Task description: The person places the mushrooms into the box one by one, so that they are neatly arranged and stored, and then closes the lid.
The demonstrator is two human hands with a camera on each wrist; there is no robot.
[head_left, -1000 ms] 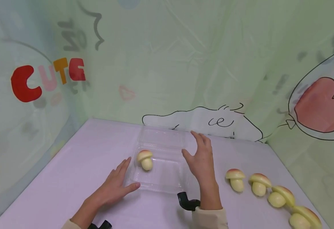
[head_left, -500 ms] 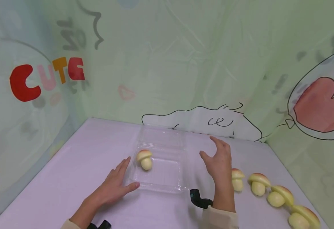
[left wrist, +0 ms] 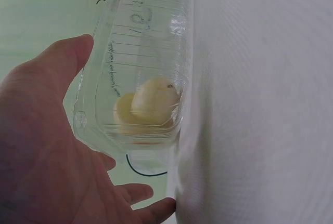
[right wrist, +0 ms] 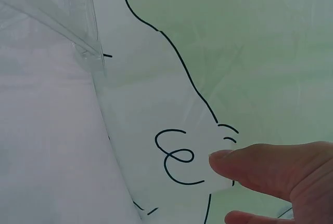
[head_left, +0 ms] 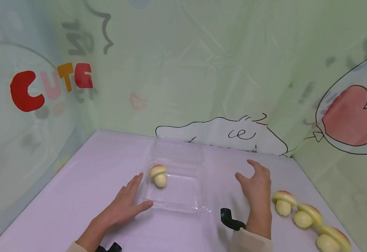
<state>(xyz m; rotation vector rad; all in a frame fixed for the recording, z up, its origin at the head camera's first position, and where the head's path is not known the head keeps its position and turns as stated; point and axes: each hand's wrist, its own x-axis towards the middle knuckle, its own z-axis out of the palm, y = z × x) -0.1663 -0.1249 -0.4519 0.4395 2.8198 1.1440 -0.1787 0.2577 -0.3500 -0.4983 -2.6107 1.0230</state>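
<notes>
A clear plastic clamshell box (head_left: 177,189) lies with its lid (head_left: 177,151) folded back on the table. Inside, at the left, sits a pale yellow toy mushroom (head_left: 160,177) with a reddish cap top; the left wrist view shows this mushroom (left wrist: 153,102) through the box wall. My left hand (head_left: 123,206) lies along the box's left side, fingers extended and thumb near the front left corner. To the right of the box, my right hand (head_left: 255,185) hovers with nothing in it, thumb and fingers spread apart. In the right wrist view, its thumb (right wrist: 250,167) shows.
On the right, a mushroom (head_left: 284,203), another mushroom (head_left: 308,216) and a third mushroom (head_left: 333,239) run diagonally toward the front edge. The white table (head_left: 107,168) is bounded by printed fabric walls (head_left: 183,70). A black camera mount (head_left: 231,219) juts from the right wrist.
My right hand has moved right, away from the box, and its forearm now hides the nearest loose mushroom. The left hand and the box have stayed in place.
</notes>
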